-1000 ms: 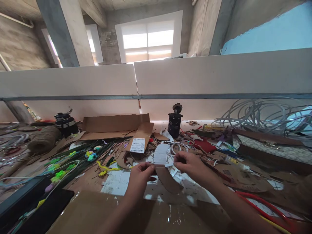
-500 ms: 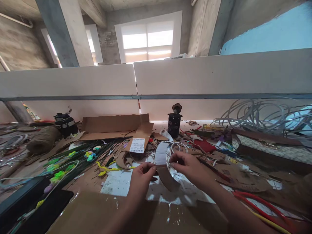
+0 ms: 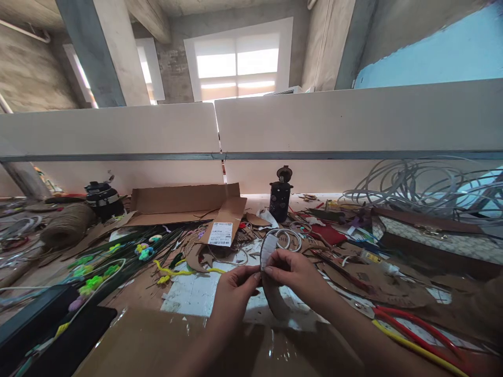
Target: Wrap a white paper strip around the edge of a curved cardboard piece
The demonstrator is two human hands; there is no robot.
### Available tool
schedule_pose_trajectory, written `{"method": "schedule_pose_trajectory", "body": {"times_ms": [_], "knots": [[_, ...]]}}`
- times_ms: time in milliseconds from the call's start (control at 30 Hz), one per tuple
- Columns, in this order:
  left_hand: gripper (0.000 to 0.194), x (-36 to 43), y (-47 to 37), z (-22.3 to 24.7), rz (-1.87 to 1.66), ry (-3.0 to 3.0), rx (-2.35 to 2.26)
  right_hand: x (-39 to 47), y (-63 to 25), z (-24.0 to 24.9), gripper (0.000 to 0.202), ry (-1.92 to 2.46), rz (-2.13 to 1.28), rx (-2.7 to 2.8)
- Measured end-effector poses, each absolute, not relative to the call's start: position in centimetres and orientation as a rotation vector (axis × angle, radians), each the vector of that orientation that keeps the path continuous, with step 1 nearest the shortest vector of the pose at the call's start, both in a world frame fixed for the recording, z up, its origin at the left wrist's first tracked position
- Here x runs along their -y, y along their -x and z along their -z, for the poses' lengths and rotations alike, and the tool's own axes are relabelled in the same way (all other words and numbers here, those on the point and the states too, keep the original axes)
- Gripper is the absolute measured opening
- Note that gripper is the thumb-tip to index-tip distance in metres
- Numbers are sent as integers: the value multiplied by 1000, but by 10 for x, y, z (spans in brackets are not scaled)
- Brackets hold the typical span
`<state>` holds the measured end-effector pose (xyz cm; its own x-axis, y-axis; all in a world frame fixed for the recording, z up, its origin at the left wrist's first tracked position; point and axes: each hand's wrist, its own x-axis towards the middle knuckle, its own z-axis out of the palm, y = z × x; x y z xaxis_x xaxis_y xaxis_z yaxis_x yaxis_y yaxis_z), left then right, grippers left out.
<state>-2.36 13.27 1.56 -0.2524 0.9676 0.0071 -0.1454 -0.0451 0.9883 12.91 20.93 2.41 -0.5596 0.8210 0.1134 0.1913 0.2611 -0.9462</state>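
Between both hands stands a curved strip of cardboard [image 3: 274, 301], its upper part covered in a white wrapping [image 3: 268, 247] and its lower part bare brown. The thumb and fingers of my left hand [image 3: 238, 290] pinch its left edge near the middle. From the other side my right hand [image 3: 294, 269] is closed on the wrapped part, thumb pressed against the white. Its fingertips partly hide the strip. Behind the right hand lies a loose coil of white cord [image 3: 290, 234]; whether it joins the wrapping I cannot tell.
Red-handled scissors [image 3: 416, 324] lie at the right, near a patterned handbag [image 3: 416, 241]. A black bottle [image 3: 280, 201] with its lid up stands behind the hands. Left of it is a cardboard box [image 3: 184, 201]. A twine spool [image 3: 66, 225] and coloured flowers [image 3: 145, 251] lie further left.
The cardboard strip has turned from facing me to nearly edge-on and shifted slightly right. My right hand has moved in closer, onto the wrapped part. My left hand has moved slightly right.
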Motion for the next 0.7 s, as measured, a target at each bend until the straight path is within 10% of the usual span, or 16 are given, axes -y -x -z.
{"method": "schedule_pose_trajectory", "body": {"times_ms": [700], "knots": [[20, -126, 20, -21, -1493, -1101, -1267, -206, -131, -36, 26, 873, -1546, 1806]]}}
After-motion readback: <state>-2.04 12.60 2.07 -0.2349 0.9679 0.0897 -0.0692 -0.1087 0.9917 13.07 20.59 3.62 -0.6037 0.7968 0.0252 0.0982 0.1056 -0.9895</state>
